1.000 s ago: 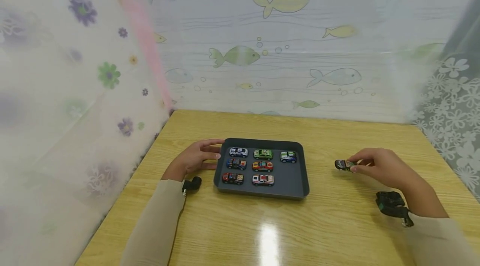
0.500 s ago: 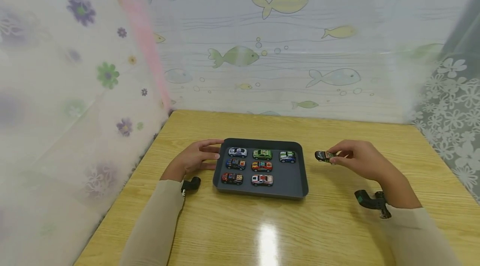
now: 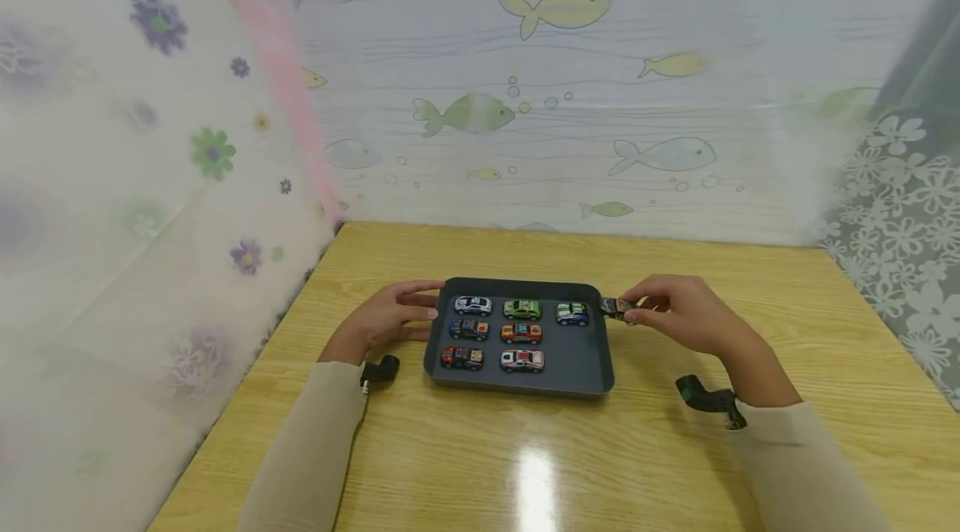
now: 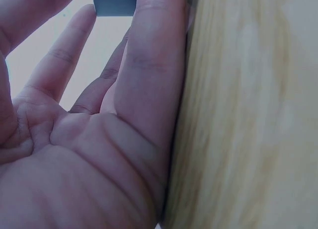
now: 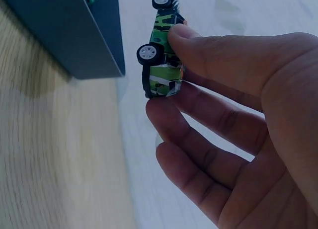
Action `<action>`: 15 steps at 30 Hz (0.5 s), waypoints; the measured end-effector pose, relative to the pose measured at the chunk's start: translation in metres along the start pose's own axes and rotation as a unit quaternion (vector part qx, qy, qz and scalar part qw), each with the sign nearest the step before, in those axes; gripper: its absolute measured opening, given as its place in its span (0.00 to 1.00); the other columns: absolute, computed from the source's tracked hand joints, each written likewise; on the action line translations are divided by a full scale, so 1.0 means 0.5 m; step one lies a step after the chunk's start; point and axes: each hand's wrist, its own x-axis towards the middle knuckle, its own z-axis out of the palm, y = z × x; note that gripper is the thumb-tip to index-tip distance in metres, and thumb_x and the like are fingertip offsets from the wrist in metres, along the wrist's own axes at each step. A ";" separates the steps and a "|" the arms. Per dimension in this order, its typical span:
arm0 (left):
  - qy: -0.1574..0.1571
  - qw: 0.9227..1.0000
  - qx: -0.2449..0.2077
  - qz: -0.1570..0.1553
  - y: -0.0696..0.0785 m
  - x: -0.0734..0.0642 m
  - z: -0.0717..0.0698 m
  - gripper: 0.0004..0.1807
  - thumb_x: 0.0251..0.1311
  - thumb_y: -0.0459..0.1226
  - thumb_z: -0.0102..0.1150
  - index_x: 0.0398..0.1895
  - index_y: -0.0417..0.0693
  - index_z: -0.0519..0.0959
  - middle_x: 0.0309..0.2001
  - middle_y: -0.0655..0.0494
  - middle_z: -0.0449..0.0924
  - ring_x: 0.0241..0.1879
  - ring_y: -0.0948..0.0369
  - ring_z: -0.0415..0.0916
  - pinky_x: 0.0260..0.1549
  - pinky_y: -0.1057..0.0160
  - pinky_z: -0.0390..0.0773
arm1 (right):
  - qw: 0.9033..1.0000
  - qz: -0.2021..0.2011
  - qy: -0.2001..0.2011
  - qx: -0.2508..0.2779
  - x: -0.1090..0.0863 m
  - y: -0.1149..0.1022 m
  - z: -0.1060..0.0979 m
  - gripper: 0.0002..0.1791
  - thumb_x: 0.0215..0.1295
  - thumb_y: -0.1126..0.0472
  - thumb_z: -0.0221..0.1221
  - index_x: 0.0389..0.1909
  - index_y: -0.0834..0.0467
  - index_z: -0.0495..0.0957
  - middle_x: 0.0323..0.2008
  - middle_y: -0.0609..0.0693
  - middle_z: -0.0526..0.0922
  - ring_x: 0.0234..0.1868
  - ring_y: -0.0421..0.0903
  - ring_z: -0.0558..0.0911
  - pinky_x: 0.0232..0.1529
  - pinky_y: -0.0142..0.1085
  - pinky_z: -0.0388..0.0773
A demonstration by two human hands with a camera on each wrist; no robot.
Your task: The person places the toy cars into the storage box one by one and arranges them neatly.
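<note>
A black and green toy car (image 5: 163, 50) is pinched between the thumb and fingers of my right hand (image 3: 678, 313), held at the right rim of a dark grey tray (image 3: 577, 361). My left hand (image 3: 390, 315) rests on the table with straight, spread fingers at the tray's left side. Inside the tray several toy cars stand in columns: a white one (image 3: 473, 305), a blue one (image 3: 469, 329) and a red and black one (image 3: 462, 358) on the left; a green one (image 3: 522, 309), a red and yellow one (image 3: 521, 333) and a white and red one (image 3: 522, 361) in the middle; a blue, white and green one (image 3: 572, 314) at the upper right.
The tray sits on a light wooden table (image 3: 435, 449). A curtain with fish (image 3: 480, 115) hangs behind the far edge, and a flowered curtain (image 3: 187, 207) stands along the left side. Each wrist carries a small black camera (image 3: 705, 397).
My right hand has moved left with the black and green toy car, from the open table to the tray's right rim. The left hand and the tray have stayed in place.
</note>
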 end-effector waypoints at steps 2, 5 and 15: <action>0.001 1.000 0.002 -0.001 0.000 0.000 0.001 0.34 0.66 0.36 0.70 0.74 0.64 0.71 0.76 0.45 0.66 0.66 0.47 0.77 0.54 0.50 0.86 | 1.000 -0.007 0.002 0.000 0.004 -0.005 0.006 0.12 0.68 0.55 0.69 0.51 0.49 0.88 0.43 0.43 0.89 0.39 0.42 0.87 0.36 0.34 0.83; -0.002 1.000 0.006 0.000 0.000 0.000 0.001 0.35 0.66 0.37 0.70 0.75 0.64 0.71 0.76 0.45 0.65 0.66 0.47 0.77 0.54 0.50 0.86 | 1.000 -0.022 0.009 -0.001 0.010 -0.015 0.013 0.12 0.67 0.56 0.70 0.50 0.48 0.88 0.42 0.42 0.88 0.38 0.41 0.87 0.37 0.34 0.83; -0.007 1.000 0.004 0.004 -0.003 0.003 -0.002 0.34 0.67 0.36 0.69 0.75 0.64 0.71 0.75 0.45 0.67 0.64 0.48 0.79 0.54 0.49 0.86 | 0.999 -0.034 0.007 0.011 0.022 -0.050 0.045 0.11 0.66 0.58 0.71 0.49 0.50 0.88 0.44 0.42 0.88 0.40 0.41 0.88 0.40 0.34 0.85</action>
